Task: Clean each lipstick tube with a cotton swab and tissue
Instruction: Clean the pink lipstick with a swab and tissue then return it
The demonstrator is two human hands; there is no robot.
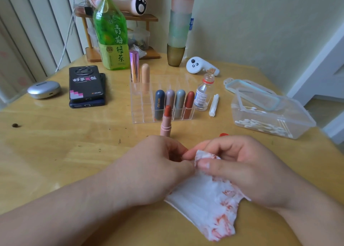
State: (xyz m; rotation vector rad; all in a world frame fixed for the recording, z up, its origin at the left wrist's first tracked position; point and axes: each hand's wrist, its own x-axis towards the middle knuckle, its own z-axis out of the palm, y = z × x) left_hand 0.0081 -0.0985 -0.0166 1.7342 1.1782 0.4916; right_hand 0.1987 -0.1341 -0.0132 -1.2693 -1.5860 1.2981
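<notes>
Right hand [242, 167]: pinches the top fold of the tissue [204, 199].
Left hand [154, 167]: curled against that fold; grip unclear.
Lipstick [166, 123]: uncapped, upright, just beyond left hand.

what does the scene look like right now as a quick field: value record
tissue: white, red-stained, top corner bunched between the hands
left hand: fingers curled at that corner; what they hold is hidden
right hand: pinches the tissue
uncapped lipstick: upright on the table, before the organizer
organizer: clear; six capped lipsticks, four front, two back
small bottle: cap off, right of the organizer
cotton swabs: in the open plastic box
</notes>
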